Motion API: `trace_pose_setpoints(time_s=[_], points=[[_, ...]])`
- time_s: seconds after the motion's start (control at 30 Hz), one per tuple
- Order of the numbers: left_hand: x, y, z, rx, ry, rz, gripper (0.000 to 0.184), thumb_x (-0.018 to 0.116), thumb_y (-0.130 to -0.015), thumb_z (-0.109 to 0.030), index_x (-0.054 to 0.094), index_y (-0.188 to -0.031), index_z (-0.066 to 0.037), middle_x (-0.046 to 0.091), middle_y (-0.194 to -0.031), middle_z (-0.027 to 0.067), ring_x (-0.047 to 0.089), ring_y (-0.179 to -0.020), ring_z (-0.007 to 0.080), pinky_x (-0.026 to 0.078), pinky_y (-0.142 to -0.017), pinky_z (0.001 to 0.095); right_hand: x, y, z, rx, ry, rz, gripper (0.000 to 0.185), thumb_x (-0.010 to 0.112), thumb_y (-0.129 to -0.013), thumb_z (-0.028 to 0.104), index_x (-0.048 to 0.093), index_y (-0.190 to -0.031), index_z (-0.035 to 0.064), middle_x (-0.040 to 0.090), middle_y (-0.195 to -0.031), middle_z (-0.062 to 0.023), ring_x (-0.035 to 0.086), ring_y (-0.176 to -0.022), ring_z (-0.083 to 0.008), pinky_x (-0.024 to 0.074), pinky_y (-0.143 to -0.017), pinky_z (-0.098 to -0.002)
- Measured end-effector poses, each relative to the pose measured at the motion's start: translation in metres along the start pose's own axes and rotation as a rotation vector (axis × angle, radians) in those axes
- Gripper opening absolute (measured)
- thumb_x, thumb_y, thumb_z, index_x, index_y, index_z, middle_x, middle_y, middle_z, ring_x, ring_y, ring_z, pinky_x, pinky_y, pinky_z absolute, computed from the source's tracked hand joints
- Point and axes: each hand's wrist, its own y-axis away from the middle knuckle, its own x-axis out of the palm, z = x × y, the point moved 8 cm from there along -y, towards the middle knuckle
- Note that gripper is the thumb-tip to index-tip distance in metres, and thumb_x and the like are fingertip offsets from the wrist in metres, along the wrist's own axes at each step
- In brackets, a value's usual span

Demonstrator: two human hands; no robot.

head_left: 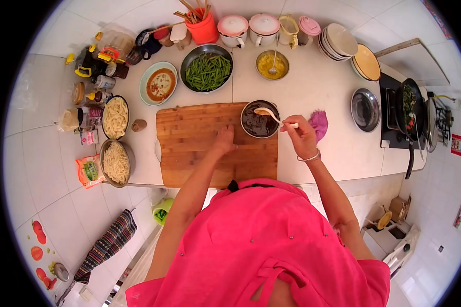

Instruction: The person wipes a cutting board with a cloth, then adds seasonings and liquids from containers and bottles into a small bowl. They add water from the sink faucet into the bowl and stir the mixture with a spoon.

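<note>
My right hand (301, 137) grips the handle of a white spoon (269, 112). The spoon's bowl, holding a little brown stuff, is above a metal bowl (259, 132) of dark brown sauce. That bowl stands on the right part of a wooden cutting board (189, 146). Resting on the board just left of the sauce bowl, my left hand (225, 139) holds nothing, its fingers stretched out. A crumpled purple cloth (319, 126) lies on the counter to the right of my right hand.
Behind the board are a pan of green beans (208, 70), a plate with reddish sauce (161, 84) and a bowl of yellow food (272, 63). Noodle bowls (116, 162) stand left. At right are a steel bowl (365, 109) and a wok (410, 102) on the stove.
</note>
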Motion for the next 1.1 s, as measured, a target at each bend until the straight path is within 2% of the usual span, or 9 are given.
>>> trace_pose_setpoints(time_s=[0.1,0.2,0.3,0.4,0.6,0.87,0.97,1.0,1.1], points=[[0.0,0.001,0.0,-0.005,-0.011,0.007,0.065,0.081,-0.064,-0.019,0.044,-0.116,-0.003,0.048,-0.123,0.0222,0.046,-0.118,0.0393,0.036,-0.101,0.0507,0.009,0.007,0.007,-0.165,0.397,0.146,0.014,0.063,-0.086,0.001,0.061,-0.1,-0.0002,0.061,-0.097,-0.0096,0.063,-0.085,-0.0181,0.0508,-0.073,-0.0268],[0.0,-0.001,0.001,0.058,0.01,-0.051,0.062,0.08,-0.065,-0.019,0.046,-0.114,-0.004,0.053,-0.115,0.0205,0.053,-0.108,0.0362,0.044,-0.093,0.0448,0.012,0.02,-0.007,-0.175,0.483,0.207,0.016,0.064,-0.085,0.003,0.061,-0.101,0.0021,0.059,-0.102,-0.0103,0.061,-0.089,-0.0219,0.0496,-0.077,-0.0293],[0.002,-0.004,0.01,0.078,0.293,0.12,0.057,0.079,-0.069,-0.019,0.046,-0.112,-0.004,0.058,-0.103,0.0174,0.06,-0.093,0.028,0.05,-0.081,0.0367,0.011,0.033,-0.02,-0.142,0.496,0.229,0.017,0.066,-0.085,0.005,0.062,-0.101,0.0037,0.058,-0.103,-0.0092,0.06,-0.091,-0.0228,0.0491,-0.078,-0.0303],[-0.006,0.0,0.008,0.078,0.644,0.109,0.062,0.077,-0.075,-0.021,0.043,-0.124,-0.005,0.061,-0.097,0.0132,0.06,-0.082,0.0204,0.051,-0.074,0.032,0.008,0.045,-0.033,-0.095,0.503,0.251,0.019,0.066,-0.084,0.005,0.063,-0.103,0.0049,0.058,-0.102,-0.0086,0.06,-0.09,-0.0222,0.0495,-0.076,-0.0299],[-0.019,0.015,-0.033,0.076,1.298,0.244,0.078,0.064,-0.087,-0.009,0.017,-0.148,-0.012,0.058,-0.111,0.0112,0.061,-0.097,0.0214,0.054,-0.083,0.0357,0.01,0.049,-0.042,-0.106,0.54,0.299,0.026,0.07,-0.081,0.006,0.063,-0.106,0.0063,0.057,-0.103,-0.008,0.06,-0.087,-0.0215,0.05,-0.074,-0.0294],[-0.02,0.007,-0.05,0.021,1.536,0.232,0.077,0.053,-0.086,0.005,0.014,-0.149,-0.015,0.047,-0.131,0.0143,0.06,-0.105,0.0266,0.054,-0.09,0.043,0.017,0.039,-0.018,-0.108,0.651,0.435,0.031,0.072,-0.08,0.016,0.062,-0.108,0.0055,0.058,-0.104,-0.0103,0.062,-0.089,-0.0247,0.0522,-0.074,-0.0325],[-0.022,0.0,-0.047,-0.005,1.47,0.214,0.077,0.05,-0.084,0.008,0.015,-0.149,-0.015,0.047,-0.131,0.0145,0.06,-0.106,0.0259,0.055,-0.087,0.0419,0.001,0.023,-0.011,-0.223,0.652,0.344,0.034,0.072,-0.08,0.019,0.062,-0.109,0.0044,0.059,-0.106,-0.0122,0.062,-0.091,-0.0259,0.0526,-0.074,-0.0314],[-0.025,0.001,-0.048,-0.01,1.458,0.218,0.077,0.05,-0.083,0.008,0.016,-0.149,-0.014,0.047,-0.13,0.0143,0.059,-0.106,0.0253,0.056,-0.087,0.0411,-0.011,0.012,-0.015,-0.266,0.653,0.272,0.028,0.067,-0.085,0.017,0.062,-0.108,0.002,0.063,-0.103,-0.0115,0.064,-0.09,-0.023,0.0529,-0.075,-0.0306],[-0.031,-0.001,-0.05,-0.009,1.418,0.22,0.077,0.05,-0.082,0.008,0.019,-0.149,-0.012,0.048,-0.128,0.0147,0.059,-0.106,0.0247,0.056,-0.085,0.0404,-0.049,-0.024,-0.06,0.13,0.316,-0.006,0.024,0.059,-0.092,0.016,0.062,-0.107,-0.0026,0.066,-0.101,-0.0113,0.066,-0.086,-0.0195,0.054,-0.075,-0.0294]])
